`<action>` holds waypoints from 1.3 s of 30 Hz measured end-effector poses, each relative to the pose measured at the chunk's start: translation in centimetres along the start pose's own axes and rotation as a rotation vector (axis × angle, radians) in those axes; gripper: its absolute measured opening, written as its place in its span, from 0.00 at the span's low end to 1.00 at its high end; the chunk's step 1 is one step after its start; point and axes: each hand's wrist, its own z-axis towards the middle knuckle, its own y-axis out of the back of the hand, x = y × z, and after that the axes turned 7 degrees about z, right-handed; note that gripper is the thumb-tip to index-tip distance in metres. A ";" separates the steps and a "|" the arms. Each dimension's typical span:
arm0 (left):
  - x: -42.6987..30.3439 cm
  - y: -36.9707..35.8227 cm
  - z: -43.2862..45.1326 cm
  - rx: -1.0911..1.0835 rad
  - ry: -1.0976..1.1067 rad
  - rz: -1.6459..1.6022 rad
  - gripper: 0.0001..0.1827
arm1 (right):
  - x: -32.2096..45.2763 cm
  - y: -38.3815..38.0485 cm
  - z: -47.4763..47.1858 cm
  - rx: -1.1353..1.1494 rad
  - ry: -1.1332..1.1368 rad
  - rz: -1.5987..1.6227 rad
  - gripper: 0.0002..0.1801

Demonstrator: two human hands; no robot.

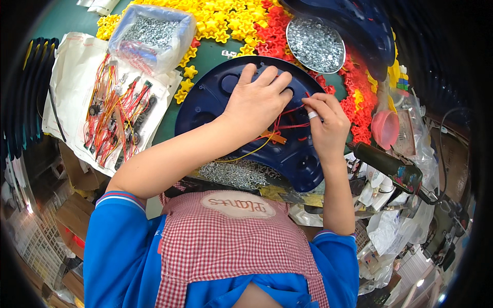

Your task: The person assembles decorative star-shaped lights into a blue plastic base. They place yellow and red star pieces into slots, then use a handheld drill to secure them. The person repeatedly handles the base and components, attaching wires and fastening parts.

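Before me lies a dark blue moulded plastic shell (208,92), its hollow side with round bosses facing up. My left hand (260,96) rests over its upper middle, fingers bent down against the plastic; whether the fingertips hold anything is hidden. At the shell's right side my right hand (327,119) pinches a red wire (305,101) between thumb and fingers. More red wires (294,126) run across the shell under my hands. Beside them are a small orange-brown strip (277,138) and a yellow wire (265,144) that trails out over the near edge.
Wired electronic assemblies (119,111) lie on white packaging at left. A lined blue bin (188,27) and a round dish (289,38) hold small metal parts. Yellow (221,23) and red star-shaped plastic pieces (273,27) cover the back. Loose screws (238,173) lie near my apron; an electric screwdriver (389,167) sits right.
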 end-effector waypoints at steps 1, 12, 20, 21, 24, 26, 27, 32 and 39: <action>-0.1 -0.2 0.2 0.039 -0.031 -0.034 0.17 | -0.1 0.0 -0.4 -0.020 -0.012 0.028 0.08; 2.1 0.4 -1.9 -0.070 0.077 -0.147 0.12 | -1.0 -0.3 -1.9 0.012 0.105 -0.275 0.15; 2.0 0.2 -1.8 -0.107 0.049 -0.127 0.10 | -0.4 0.0 -1.2 0.149 -0.084 -0.134 0.15; 2.1 0.5 -2.1 -0.122 0.067 -0.174 0.11 | -0.2 1.1 -0.7 0.217 -0.325 0.137 0.17; 2.8 3.2 -6.0 -0.132 -0.018 -0.331 0.17 | -4.7 3.0 -1.3 -0.266 -0.310 0.218 0.15; 4.1 5.1 -10.5 -0.035 -0.141 -0.326 0.22 | -8.9 3.5 -1.3 -0.440 -0.177 -0.077 0.14; 4.4 5.5 -12.0 0.041 -0.152 -0.270 0.25 | -10.6 3.7 -0.8 -0.444 -0.088 -0.301 0.14; 5.6 5.2 -14.0 -0.329 -0.237 -0.189 0.06 | -17.4 5.9 -0.6 -0.326 -0.279 -0.527 0.15; 15.3 16.9 -17.4 -0.448 0.120 0.443 0.13 | -18.0 5.9 -0.8 -0.193 -0.396 -0.699 0.11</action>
